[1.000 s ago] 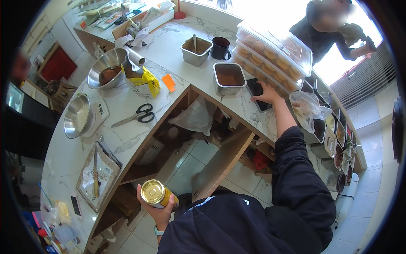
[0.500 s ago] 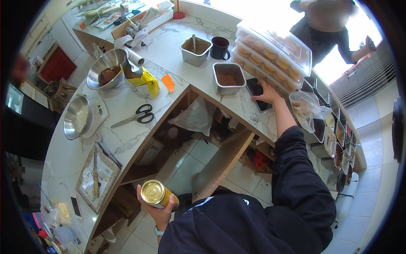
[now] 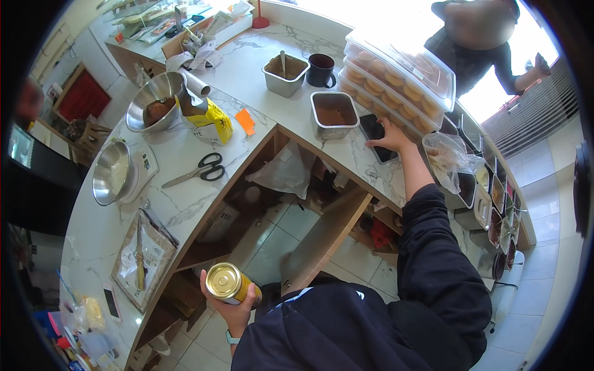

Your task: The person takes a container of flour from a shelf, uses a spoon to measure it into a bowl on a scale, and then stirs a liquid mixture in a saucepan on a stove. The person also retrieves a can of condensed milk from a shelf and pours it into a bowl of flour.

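Two things in hand. The left hand (image 3: 232, 309) is wrapped around a gold-topped can (image 3: 226, 283), fingers curled about its side, held low over the tiled floor (image 3: 272, 244) in front of the open shelving below the surface. The can is upright, lid facing the camera, clear of the surface edge.

The right hand (image 3: 390, 137) is stretched out onto the white marbled surface (image 3: 260, 74), fingers laid flat and loose on a dark phone (image 3: 375, 131) that lies there; it presses or touches rather than grips.

Just left of the phone: a rectangular metal tin of brown powder (image 3: 334, 114). Behind the phone, touching or nearly so: stacked clear lidded trays of round pastries (image 3: 396, 80). Further back: a second metal tin with a spoon in it (image 3: 284, 73), and a dark mug (image 3: 322, 68) beside it.

Right of the hand: a crumpled clear plastic bag (image 3: 448, 161), then a row of small metal containers (image 3: 495, 204) running along the surface edge.

Left arm of the surface: an orange scrap (image 3: 245, 121), a yellow bag (image 3: 207, 120) leaning against a steel bowl with brown contents (image 3: 154, 108), black-handled scissors (image 3: 201, 171), a second steel bowl on a scale (image 3: 114, 173), and a flat packet (image 3: 143, 260) near the corner.

Another person (image 3: 479, 37) stands beyond the far side of the surface.
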A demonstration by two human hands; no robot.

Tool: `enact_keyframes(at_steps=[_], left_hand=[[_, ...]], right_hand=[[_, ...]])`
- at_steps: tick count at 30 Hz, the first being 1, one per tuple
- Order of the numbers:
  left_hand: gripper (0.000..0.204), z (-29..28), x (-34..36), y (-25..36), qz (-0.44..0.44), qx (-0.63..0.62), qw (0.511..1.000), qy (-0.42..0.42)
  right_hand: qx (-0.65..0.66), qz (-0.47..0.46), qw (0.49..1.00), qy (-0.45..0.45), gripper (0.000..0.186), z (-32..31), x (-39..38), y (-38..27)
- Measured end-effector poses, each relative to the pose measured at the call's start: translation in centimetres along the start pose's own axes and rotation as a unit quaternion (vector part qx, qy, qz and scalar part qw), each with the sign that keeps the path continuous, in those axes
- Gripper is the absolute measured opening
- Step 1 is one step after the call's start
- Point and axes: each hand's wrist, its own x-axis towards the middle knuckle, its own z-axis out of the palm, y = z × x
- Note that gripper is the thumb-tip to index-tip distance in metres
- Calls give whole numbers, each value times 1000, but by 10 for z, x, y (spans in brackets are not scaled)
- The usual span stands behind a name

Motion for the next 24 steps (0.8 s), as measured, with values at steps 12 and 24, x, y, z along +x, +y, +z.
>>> enact_keyframes(at_steps=[12, 24], left_hand=[[98, 4, 0, -1, 12, 4, 1000, -10], [90, 13, 50, 9, 132, -54, 983, -117]], right_hand=[[34, 13, 998, 42, 94, -5, -6, 1], [269, -580, 769, -4, 23, 51, -215, -336]])
